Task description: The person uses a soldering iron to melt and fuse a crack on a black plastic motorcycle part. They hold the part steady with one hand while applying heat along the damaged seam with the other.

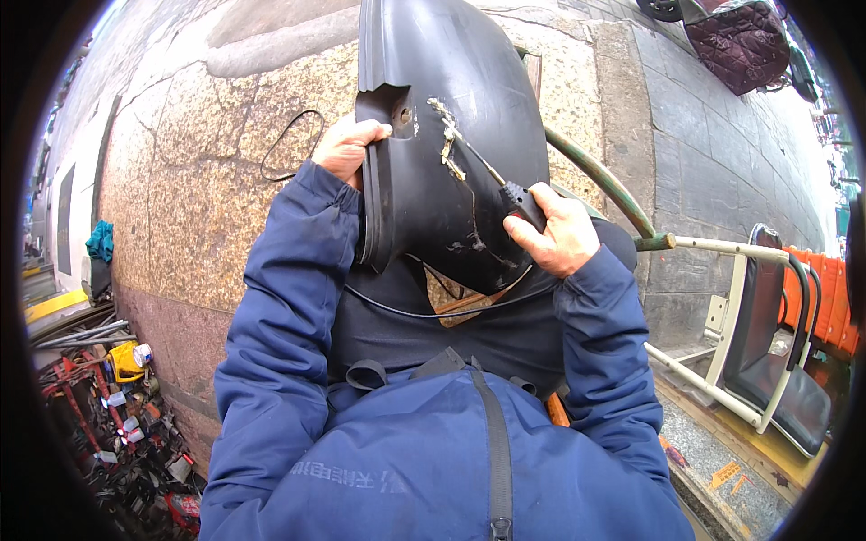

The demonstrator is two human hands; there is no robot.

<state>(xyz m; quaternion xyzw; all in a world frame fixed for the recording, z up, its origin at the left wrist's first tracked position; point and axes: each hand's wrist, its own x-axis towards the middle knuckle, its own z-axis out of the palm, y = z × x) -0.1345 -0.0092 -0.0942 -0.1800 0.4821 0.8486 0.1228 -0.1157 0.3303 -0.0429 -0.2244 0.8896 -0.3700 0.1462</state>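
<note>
A large black curved plastic panel (492, 68) lies across my knees, with a broken notch in its left edge. My left hand (347, 147) is closed on that edge beside the notch, thumb on top. My right hand (561, 230) grips the black handle of a soldering iron (523, 200). Its thin metal shaft slants up and left over the panel. The tip meets a rough, pale-yellow strip of melted-looking material (448, 142) on the panel. Below this strip, a thin crack line runs down toward pale scuff marks.
A black cable (424, 315) crosses my lap, and a black loop (271, 162) lies on the stone ground. Tools and parts are heaped at lower left (117, 433). On the right stand a green-brown metal tube (604, 176), a black-seated chair (785, 397) and an orange barrier (830, 302).
</note>
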